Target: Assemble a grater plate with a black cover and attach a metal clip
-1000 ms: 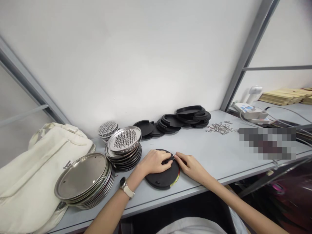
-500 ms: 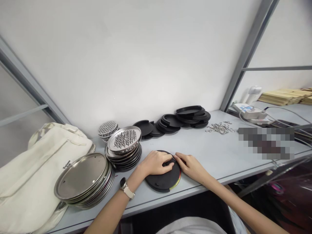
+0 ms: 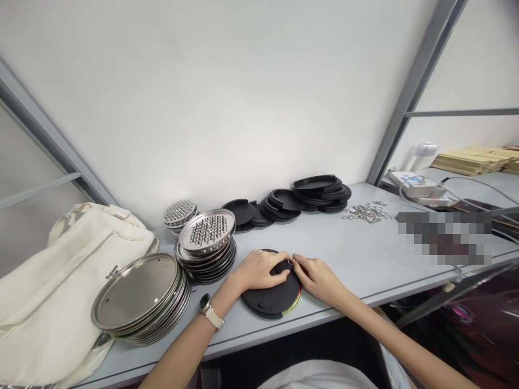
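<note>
A round black disc [image 3: 272, 297] lies flat near the front edge of the grey table [image 3: 365, 254]. My left hand [image 3: 259, 268], with a watch on its wrist, rests curled on the disc's far rim. My right hand [image 3: 318, 276] is beside it on the right, thumb and forefinger pinched on a small metal ring [image 3: 290, 262] at the disc's edge. The fingertips of both hands meet at that ring.
A stack of steel lids [image 3: 141, 297] and a stack of perforated steel plates [image 3: 207, 243] stand to the left, beside a cream bag [image 3: 57, 281]. Black discs [image 3: 308, 194] and a heap of metal rings [image 3: 367, 212] lie further back. A power strip [image 3: 417, 186] sits right.
Both hands stay on the disc. The fingertips have drawn closer together around the small ring. The disc has barely shifted.
</note>
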A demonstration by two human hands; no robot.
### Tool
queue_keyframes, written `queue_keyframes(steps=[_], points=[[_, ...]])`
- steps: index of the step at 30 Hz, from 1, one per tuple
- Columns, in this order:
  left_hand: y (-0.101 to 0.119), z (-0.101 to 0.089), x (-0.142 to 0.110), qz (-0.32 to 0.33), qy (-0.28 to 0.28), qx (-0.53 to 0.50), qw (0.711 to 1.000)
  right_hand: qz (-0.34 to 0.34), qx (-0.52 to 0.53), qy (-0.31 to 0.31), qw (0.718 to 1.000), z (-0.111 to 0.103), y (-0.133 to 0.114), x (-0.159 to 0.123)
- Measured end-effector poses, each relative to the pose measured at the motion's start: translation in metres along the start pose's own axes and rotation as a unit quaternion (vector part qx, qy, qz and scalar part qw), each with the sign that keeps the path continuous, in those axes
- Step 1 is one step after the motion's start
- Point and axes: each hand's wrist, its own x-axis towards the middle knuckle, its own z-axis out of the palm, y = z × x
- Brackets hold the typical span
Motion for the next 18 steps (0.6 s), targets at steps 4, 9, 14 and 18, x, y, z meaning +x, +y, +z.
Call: queue_keyframes(steps=[4, 9, 14, 18], points=[[-0.0006, 0.0000, -0.0002, 0.007, 0.012, -0.017, 1.000, -0.001, -0.004, -0.004, 1.000, -0.0015, -0.0016, -0.0010], [-0.0011, 0.0012, -0.0002, -0.001, 0.011, -0.021, 1.000, 0.000, -0.004, -0.003, 1.000, -0.0010, -0.0018, -0.0007], [-0.0028, 0.0033, 0.0003, -0.009, 0.013, -0.025, 1.000, 0.009, -0.004, 0.001, 1.000, -0.0017, -0.0036, 0.0000], [-0.0034, 0.0042, 0.0013, -0.014, 0.014, -0.023, 1.000, 0.024, 0.000, 0.008, 1.000, -0.0018, -0.0039, 0.0002]])
